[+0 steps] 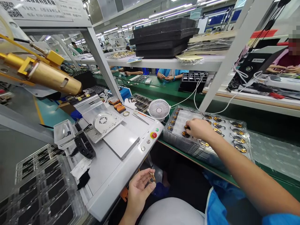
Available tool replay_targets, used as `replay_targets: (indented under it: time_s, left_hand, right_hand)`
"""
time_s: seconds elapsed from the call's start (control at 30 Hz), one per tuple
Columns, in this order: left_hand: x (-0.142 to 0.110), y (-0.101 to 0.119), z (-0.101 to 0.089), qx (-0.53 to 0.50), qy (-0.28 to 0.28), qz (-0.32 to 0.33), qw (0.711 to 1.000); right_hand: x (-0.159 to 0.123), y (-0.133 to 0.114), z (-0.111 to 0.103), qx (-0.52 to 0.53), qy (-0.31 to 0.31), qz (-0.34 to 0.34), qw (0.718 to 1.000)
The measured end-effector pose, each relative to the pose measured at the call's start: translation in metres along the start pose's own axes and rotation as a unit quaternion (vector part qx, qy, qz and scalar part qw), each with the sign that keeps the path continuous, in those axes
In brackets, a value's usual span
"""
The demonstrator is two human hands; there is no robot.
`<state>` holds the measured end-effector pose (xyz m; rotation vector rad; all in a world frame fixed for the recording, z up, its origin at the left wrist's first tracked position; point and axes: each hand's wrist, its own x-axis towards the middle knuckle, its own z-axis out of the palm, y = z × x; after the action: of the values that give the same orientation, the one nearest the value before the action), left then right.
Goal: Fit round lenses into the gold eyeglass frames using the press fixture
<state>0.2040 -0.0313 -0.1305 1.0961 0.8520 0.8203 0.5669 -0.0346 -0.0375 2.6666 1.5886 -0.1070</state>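
Toward left edge of tray point(227, 137) | right hand point(199, 127): at part point(186, 127), grip unclear | left hand point(140, 187): grasping ring point(152, 177) | best: pinch rims only

The tray stack point(187, 146) lies right of the machine bed point(112, 170), the fan point(159, 109) behind, between them.

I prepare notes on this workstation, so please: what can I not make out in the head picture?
Head view:
- Whether the right hand grips anything: hidden by the hand itself.
- Full outline of the gold ring: partly covered by the left hand.
- Top of the sign: cut off by the upper edge.
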Motion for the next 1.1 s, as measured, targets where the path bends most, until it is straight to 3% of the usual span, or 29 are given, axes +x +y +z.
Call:
replay_targets:
  time_s: [0.1, 0.2, 0.33, 0.37, 0.43, 0.53, 0.67, 0.77, 0.9, 1.1]
  left_hand:
    - [-0.003, 0.000, -0.005, -0.021, -0.004, -0.014, 1.000]
    - [-0.002, 0.002, -0.009, -0.060, -0.040, -0.031, 0.997]
    - [0.006, 0.009, -0.005, -0.100, -0.172, -0.037, 0.979]
    - [0.008, 0.011, -0.004, -0.111, -0.198, -0.037, 0.973]
    - [0.012, 0.014, -0.003, -0.134, -0.226, -0.035, 0.964]
    - [0.012, 0.015, -0.006, -0.148, -0.250, -0.030, 0.956]
    - [0.003, 0.010, -0.013, -0.132, -0.251, 0.002, 0.959]
    - [-0.002, 0.007, -0.014, -0.146, -0.231, 0.020, 0.962]
    - [-0.002, 0.004, -0.016, -0.193, -0.207, -0.009, 0.959]
    - [-0.001, 0.006, -0.028, -0.215, -0.186, -0.024, 0.958]
  right_hand:
    - [-0.008, 0.000, 0.000, 0.023, 0.020, 0.004, 1.000]
    - [-0.029, -0.013, 0.008, 0.197, 0.054, -0.096, 0.974]
    - [-0.065, -0.060, 0.028, 0.487, 0.077, -0.283, 0.823]
    - [-0.073, -0.073, 0.033, 0.520, 0.069, -0.303, 0.796]
    - [-0.085, -0.096, 0.041, 0.554, 0.048, -0.311, 0.771]
    - [-0.093, -0.115, 0.051, 0.571, 0.020, -0.275, 0.773]
    - [-0.093, -0.122, 0.057, 0.577, 0.004, -0.261, 0.774]
    - [-0.093, -0.126, 0.058, 0.579, 0.037, -0.297, 0.759]
    - [-0.096, -0.134, 0.057, 0.569, 0.065, -0.348, 0.742]
    - [-0.084, -0.148, 0.048, 0.516, 0.018, -0.423, 0.745]
